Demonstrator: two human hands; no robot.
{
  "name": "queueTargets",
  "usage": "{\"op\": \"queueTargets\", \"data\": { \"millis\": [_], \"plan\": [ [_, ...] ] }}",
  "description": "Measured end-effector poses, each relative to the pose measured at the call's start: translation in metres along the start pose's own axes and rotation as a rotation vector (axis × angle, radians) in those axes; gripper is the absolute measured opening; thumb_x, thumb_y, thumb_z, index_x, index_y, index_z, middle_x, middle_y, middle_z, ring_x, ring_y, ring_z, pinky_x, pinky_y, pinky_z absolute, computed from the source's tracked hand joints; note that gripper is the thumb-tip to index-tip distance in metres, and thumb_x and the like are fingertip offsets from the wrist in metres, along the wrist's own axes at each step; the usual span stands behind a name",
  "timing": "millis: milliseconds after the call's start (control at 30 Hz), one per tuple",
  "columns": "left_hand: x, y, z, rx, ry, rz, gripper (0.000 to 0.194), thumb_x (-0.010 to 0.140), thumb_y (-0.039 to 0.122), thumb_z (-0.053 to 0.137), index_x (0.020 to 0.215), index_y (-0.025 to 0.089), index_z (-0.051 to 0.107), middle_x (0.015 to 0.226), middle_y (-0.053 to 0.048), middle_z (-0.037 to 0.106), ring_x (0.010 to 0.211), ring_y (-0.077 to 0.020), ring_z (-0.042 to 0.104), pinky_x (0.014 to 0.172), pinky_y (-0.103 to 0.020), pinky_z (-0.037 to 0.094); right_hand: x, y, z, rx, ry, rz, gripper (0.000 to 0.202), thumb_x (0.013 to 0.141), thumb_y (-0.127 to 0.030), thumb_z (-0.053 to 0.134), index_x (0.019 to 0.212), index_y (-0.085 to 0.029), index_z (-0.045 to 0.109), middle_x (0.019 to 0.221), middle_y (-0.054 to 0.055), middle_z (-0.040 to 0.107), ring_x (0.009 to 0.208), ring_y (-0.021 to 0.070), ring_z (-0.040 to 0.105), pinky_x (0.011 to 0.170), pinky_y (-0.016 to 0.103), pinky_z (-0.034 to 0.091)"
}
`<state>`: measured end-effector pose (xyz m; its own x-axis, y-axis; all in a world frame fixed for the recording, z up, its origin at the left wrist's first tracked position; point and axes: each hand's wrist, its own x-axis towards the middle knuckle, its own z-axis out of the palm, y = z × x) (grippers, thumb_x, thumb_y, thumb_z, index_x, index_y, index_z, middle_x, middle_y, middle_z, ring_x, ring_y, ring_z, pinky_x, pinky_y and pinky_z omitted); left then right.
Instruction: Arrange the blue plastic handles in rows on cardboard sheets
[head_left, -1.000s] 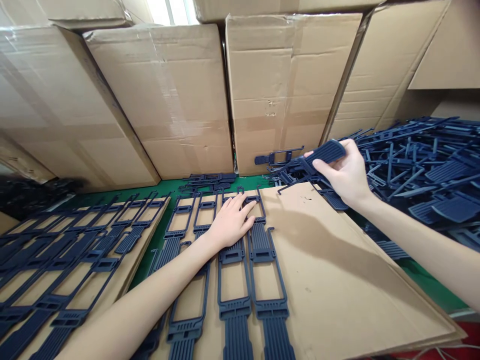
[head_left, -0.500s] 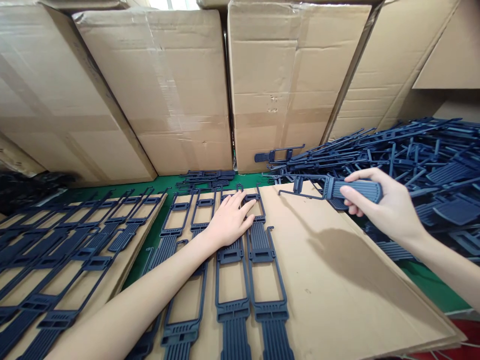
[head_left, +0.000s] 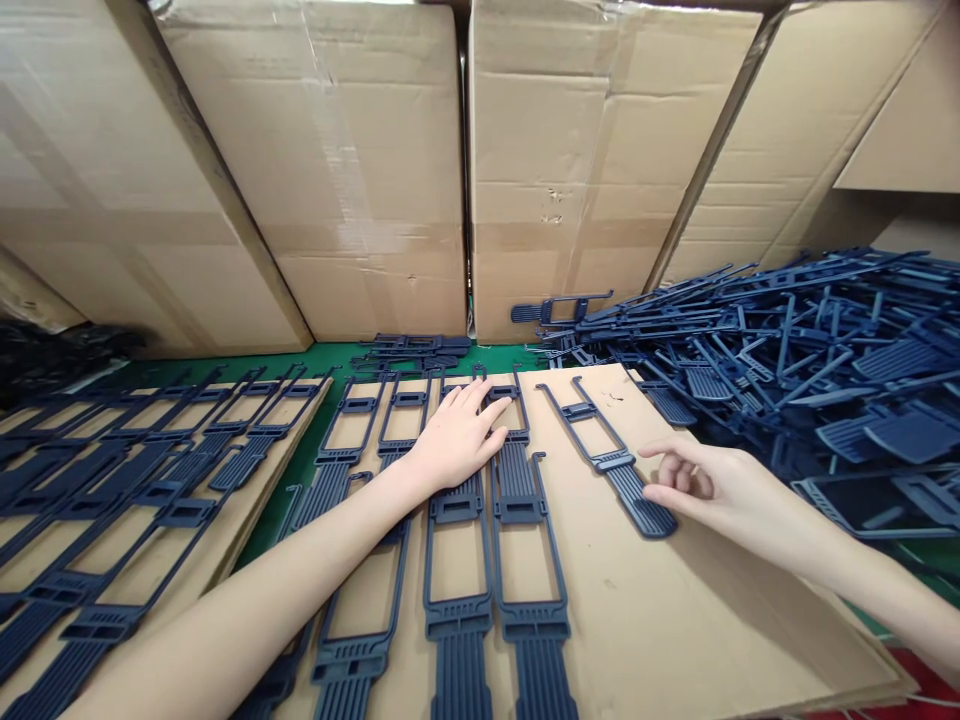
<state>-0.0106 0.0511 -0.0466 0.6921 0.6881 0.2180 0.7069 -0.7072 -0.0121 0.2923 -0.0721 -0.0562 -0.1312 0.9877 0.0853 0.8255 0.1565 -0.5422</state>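
Hidden or cut off: laid-out brackets [head_left: 516, 470], partly covered by the left hand [head_left: 461, 435] and forearm, near ends lost at the lower edge; black bundle [head_left: 45, 360], far left, too dark to make out; heap of brackets [head_left: 787, 345], right, single pieces tangled past counting, running out of view. Contact between the thumb of the right hand [head_left: 705, 488] and the loose bracket [head_left: 616, 463]: cannot be told.

Loose bracket: one, dark blue, apparently plastic; ribbed paddle with rounded end, raised crossband, narrow open frame, two thin arms with hooked tips. Lies aslant on the bare part of the cardboard sheet [head_left: 660, 620], hooks toward the cartons [head_left: 390, 180], paddle just beside the right hand; apart from the laid-out brackets.

Right hand: thumb and forefinger parted at the paddle's edge, other fingers curled. Left hand: palm down, fingers spread, resting over laid-out brackets. Cartons: brown, taped, standing along the back, some cut off above
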Motion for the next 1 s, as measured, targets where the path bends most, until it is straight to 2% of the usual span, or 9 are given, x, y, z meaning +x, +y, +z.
{"op": "queueTargets", "data": {
  "millis": [167, 300, 500, 633, 700, 767, 867, 933, 1000],
  "plan": [
    [0.000, -0.001, 0.001, -0.031, 0.031, 0.008, 0.043, 0.097, 0.035, 0.038, 0.133, 0.017, 0.053, 0.151, -0.015, 0.039, 0.141, -0.0307, 0.033, 0.115, -0.049, 0.026, 0.003, -0.018, 0.010, -0.271, 0.068, -0.011, 0.041, 0.084, -0.062, 0.052, 0.091, -0.023, 0.059, 0.066, 0.000, 0.055, 0.059, 0.0185, 0.053, 0.054, 0.031, 0.039],
    [0.000, -0.001, 0.001, -0.027, 0.038, 0.009, 0.044, 0.098, 0.035, 0.036, 0.133, 0.016, 0.053, 0.149, -0.016, 0.041, 0.140, -0.0310, 0.035, 0.115, -0.049, 0.027, 0.003, -0.022, 0.011, -0.274, 0.060, -0.018, 0.033, 0.082, -0.056, 0.058, 0.086, -0.022, 0.056, 0.067, -0.001, 0.053, 0.059, 0.0171, 0.052, 0.054, 0.029, 0.039],
    [0.000, -0.002, 0.003, -0.018, 0.029, 0.004, 0.045, 0.098, 0.035, 0.036, 0.135, 0.015, 0.051, 0.150, -0.017, 0.039, 0.141, -0.0315, 0.033, 0.115, -0.049, 0.027, -0.002, -0.007, 0.011, -0.013, 0.028, 0.049, 0.031, 0.074, -0.041, 0.066, 0.095, -0.023, 0.053, 0.065, -0.005, 0.049, 0.056, 0.0159, 0.051, 0.055, 0.029, 0.043],
    [0.000, -0.001, 0.002, -0.021, 0.040, 0.005, 0.045, 0.098, 0.035, 0.036, 0.135, 0.015, 0.052, 0.150, -0.017, 0.040, 0.141, -0.0311, 0.033, 0.115, -0.049, 0.027, -0.002, -0.002, 0.007, 0.329, 0.067, 0.029, 0.026, 0.075, -0.037, 0.065, 0.088, -0.024, 0.047, 0.082, 0.001, 0.058, 0.076, 0.0185, 0.061, 0.068, 0.031, 0.051],
    [0.000, -0.001, 0.001, -0.004, 0.026, 0.003, 0.045, 0.098, 0.035, 0.035, 0.135, 0.015, 0.051, 0.149, -0.017, 0.040, 0.141, -0.0311, 0.032, 0.115, -0.049, 0.027, -0.001, -0.002, 0.003, 0.384, 0.105, 0.020, 0.027, 0.076, -0.038, 0.065, 0.088, -0.024, 0.045, 0.086, 0.002, 0.059, 0.080, 0.0197, 0.062, 0.070, 0.031, 0.052],
    [0.000, 0.000, 0.000, 0.011, 0.014, -0.001, 0.045, 0.098, 0.036, 0.035, 0.135, 0.015, 0.051, 0.149, -0.017, 0.040, 0.141, -0.0308, 0.032, 0.115, -0.048, 0.027, 0.000, -0.003, -0.002, 0.233, 0.225, 0.015, 0.021, 0.080, -0.036, 0.060, 0.089, -0.024, 0.045, 0.081, 0.001, 0.058, 0.074, 0.0191, 0.061, 0.064, 0.030, 0.050],
    [0.000, 0.000, -0.001, 0.011, 0.008, -0.004, 0.045, 0.098, 0.036, 0.035, 0.135, 0.016, 0.051, 0.149, -0.016, 0.040, 0.141, -0.0304, 0.032, 0.115, -0.047, 0.027, 0.001, -0.005, -0.004, -0.156, 0.380, -0.013, 0.010, 0.083, -0.031, 0.053, 0.090, -0.025, 0.048, 0.079, 0.002, 0.057, 0.061, 0.0178, 0.055, 0.057, 0.031, 0.044],
    [0.000, 0.000, 0.000, 0.011, 0.005, -0.001, 0.045, 0.098, 0.036, 0.036, 0.135, 0.015, 0.050, 0.149, -0.016, 0.040, 0.141, -0.0307, 0.032, 0.115, -0.048, 0.027, 0.002, -0.007, -0.001, -0.266, 0.326, -0.055, 0.012, 0.084, -0.032, 0.051, 0.093, -0.024, 0.052, 0.086, 0.004, 0.058, 0.059, 0.0172, 0.054, 0.056, 0.033, 0.045],
    [0.000, 0.000, 0.000, 0.015, -0.001, 0.001, 0.046, 0.098, 0.035, 0.036, 0.136, 0.014, 0.050, 0.150, -0.017, 0.039, 0.141, -0.0312, 0.031, 0.115, -0.048, 0.026, 0.002, -0.009, 0.004, -0.262, 0.219, -0.099, 0.017, 0.086, -0.036, 0.052, 0.098, -0.024, 0.055, 0.097, 0.006, 0.060, 0.066, 0.0182, 0.058, 0.060, 0.034, 0.049]
  ]
}}
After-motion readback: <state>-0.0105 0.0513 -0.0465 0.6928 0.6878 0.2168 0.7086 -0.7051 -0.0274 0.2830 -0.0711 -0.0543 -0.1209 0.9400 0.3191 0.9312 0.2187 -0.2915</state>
